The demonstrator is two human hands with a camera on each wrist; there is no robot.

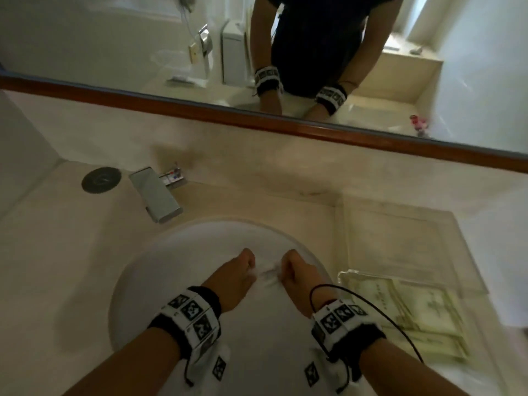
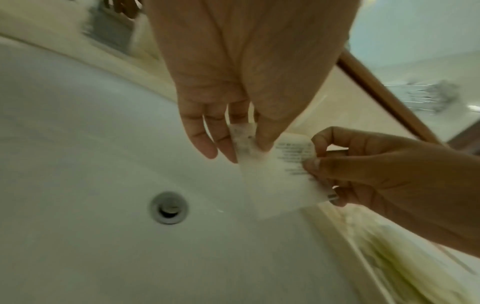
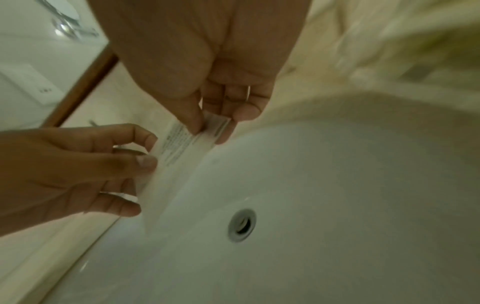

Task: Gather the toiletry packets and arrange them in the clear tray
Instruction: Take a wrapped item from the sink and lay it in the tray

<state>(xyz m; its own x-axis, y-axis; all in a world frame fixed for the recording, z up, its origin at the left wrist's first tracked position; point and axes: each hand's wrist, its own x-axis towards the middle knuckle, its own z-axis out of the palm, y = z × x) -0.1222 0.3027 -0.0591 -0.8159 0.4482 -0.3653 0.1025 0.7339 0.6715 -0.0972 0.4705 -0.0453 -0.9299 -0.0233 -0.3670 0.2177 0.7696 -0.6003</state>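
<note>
Both wrists, each wrapped in a band of black-and-white markers, reach forward over the white sink basin [image 1: 160, 281]. Between them a single white toiletry packet [image 2: 275, 176] with lines of small print hangs above the bowl, held off the surface. From the left wrist view, the left hand [image 2: 233, 98] pinches the packet's upper corner between thumb and fingertips, the remaining fingers fairly straight. The right hand [image 2: 376, 174] grips the opposite edge with thumb and curled fingers. The right wrist view shows the same hold mirrored: the right hand [image 3: 207, 82] pinches one end of the packet [image 3: 179, 152] and the left hand [image 3: 78, 168] nips its side. Below the packet sits the metal drain [image 3: 242, 224] at the bottom of the basin.

On the counter just right of the sink lies the clear tray [image 1: 468, 284], and several pale green-printed packets [image 1: 423, 312] lie overlapping at its near end; blur hides their exact number. At the far left of the basin stands a flat chrome faucet [image 1: 155, 194], with a round dark disc [image 1: 101, 180] set in the counter beside it. A wood-framed mirror [image 1: 285, 130] runs along the wall behind.
</note>
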